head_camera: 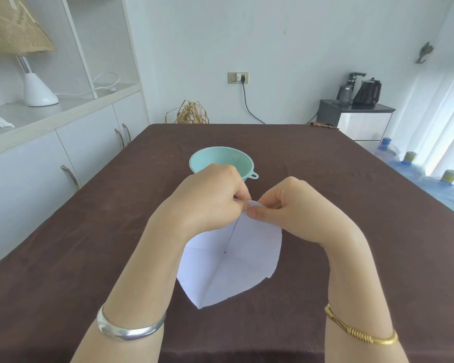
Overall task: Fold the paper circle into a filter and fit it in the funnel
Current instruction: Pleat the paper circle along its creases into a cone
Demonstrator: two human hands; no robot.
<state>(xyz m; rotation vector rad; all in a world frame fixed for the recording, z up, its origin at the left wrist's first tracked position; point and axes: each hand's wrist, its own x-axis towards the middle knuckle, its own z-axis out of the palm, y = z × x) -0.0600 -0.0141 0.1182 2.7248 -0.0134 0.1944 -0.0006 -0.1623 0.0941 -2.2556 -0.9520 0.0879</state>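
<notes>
The brown-clothed table point(325, 179) is filling the lower two thirds of the frame, and on it, at lower centre, the white paper circle point(236, 265) is lying mostly open, its crease lines meeting at a small dark dot in the middle. Both hands are working its far edge at the centre of the frame: the left hand point(210, 203) and the right hand point(296, 208) are each pinching the paper's rim between thumb and fingers, fingertips nearly touching one another. Just above them, partly hidden behind the left hand, the mint-green funnel point(222, 159) is standing mouth up, with nothing visible inside it.

The step in hand looks like gathering the rim into a fold along an existing crease. To do it well, the hands should be keeping the fold running through the centre dot, lining the edges up before pressing, and sharpening the crease with a fingertip so the cone holds its shape.

Counted: one table, one paper circle, one funnel, two hands, and two bracelets, a silver one point(130, 328) at lower left and a gold one point(359, 330) at lower right.
</notes>
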